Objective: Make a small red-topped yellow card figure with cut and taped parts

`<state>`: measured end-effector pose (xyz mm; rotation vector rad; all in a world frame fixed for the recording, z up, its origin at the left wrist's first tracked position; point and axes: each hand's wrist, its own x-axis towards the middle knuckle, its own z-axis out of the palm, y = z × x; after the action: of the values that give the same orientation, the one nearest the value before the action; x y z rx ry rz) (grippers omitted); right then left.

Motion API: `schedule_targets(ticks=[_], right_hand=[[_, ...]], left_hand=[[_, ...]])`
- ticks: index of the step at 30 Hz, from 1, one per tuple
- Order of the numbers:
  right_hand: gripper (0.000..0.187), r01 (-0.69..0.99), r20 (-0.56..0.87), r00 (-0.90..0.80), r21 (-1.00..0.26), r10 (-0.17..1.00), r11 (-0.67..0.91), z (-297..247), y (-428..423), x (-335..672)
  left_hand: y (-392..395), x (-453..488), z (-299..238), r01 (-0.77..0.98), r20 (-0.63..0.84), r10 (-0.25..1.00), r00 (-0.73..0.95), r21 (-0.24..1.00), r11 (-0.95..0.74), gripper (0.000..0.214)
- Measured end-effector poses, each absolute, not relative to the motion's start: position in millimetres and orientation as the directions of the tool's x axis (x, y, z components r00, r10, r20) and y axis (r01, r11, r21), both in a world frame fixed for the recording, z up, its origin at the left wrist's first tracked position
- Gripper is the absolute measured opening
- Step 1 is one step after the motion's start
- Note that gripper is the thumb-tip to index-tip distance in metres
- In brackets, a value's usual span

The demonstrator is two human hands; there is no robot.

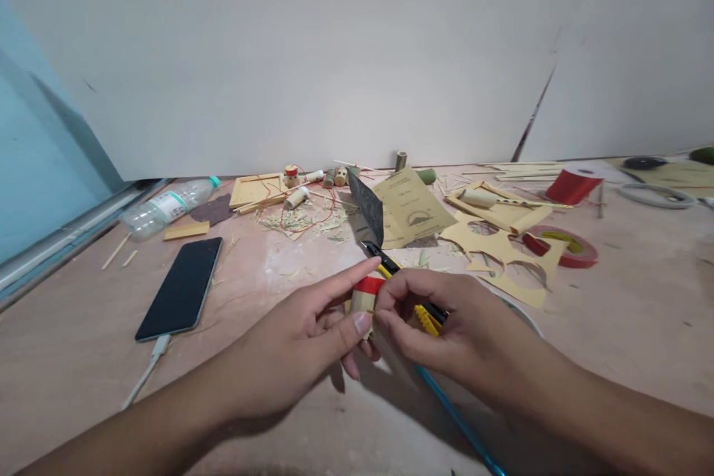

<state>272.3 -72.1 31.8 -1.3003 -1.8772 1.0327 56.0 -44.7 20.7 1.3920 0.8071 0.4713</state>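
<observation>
In the head view, my left hand is closed around a small pale bamboo piece with a red band round its upper end. The thumb presses on the piece's front and the index finger stretches along its top. My right hand pinches thumb and index finger together at the piece's right side; anything between those fingertips is too small or hidden to name. Behind the hands lies a black and yellow utility knife, partly covered by my right hand.
A phone on a white cable and a plastic bottle lie at left. Sandpaper, shavings and small bamboo pieces are further back. Cut-out card, red tape and a red ribbon spool lie at right. A blue strip is nearer.
</observation>
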Motion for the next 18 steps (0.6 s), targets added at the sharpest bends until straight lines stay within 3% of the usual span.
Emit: schedule_targets(ticks=[10,18], right_hand=[[0.019,0.457,0.142,-0.315,-0.844,0.938,0.281,34.9,-73.3,277.2],[0.019,0.455,0.12,-0.314,-0.851,0.942,0.26,32.0,-72.7,277.4]], left_hand=[[-41.2,57.5,26.0,0.081,-0.22,0.721,0.657,0.972,0.223,0.062],[-43.6,55.6,24.1,0.084,-0.248,0.733,0.634,0.964,0.253,0.06]])
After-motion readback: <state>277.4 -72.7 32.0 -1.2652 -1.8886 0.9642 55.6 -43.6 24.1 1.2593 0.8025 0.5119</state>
